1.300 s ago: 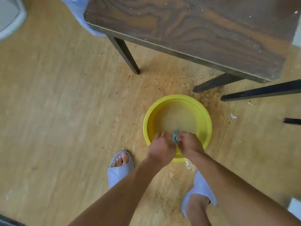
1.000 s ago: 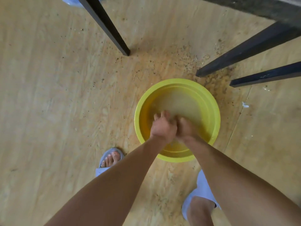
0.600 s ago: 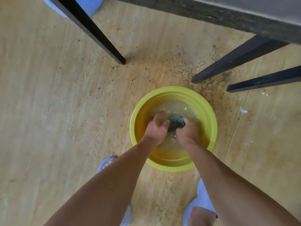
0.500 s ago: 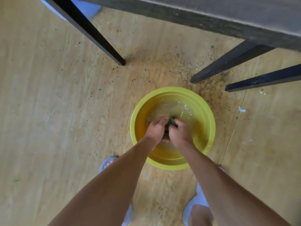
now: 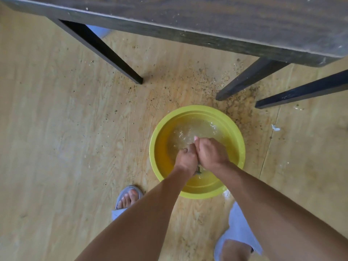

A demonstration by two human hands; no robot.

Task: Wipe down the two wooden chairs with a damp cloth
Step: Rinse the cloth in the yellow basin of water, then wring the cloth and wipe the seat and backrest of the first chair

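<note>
**Cloth wrung over the basin, chairs not yet wiped**

Both hands were pressed together above the yellow basin [image 5: 233, 129], at about 5 o'clock from the middle of the view. The left hand [image 5: 186, 160] and the right hand [image 5: 211, 151] were closed into fists around the cloth [image 5: 198, 169] (only a small dark end showed below them). The water [image 5: 190, 132] looked disturbed. I judge that the step was wringing. The dark wooden seat [image 5: 207, 19] stood at 12 o'clock; next, the damp cloth should be lifted there, not dripping
</note>
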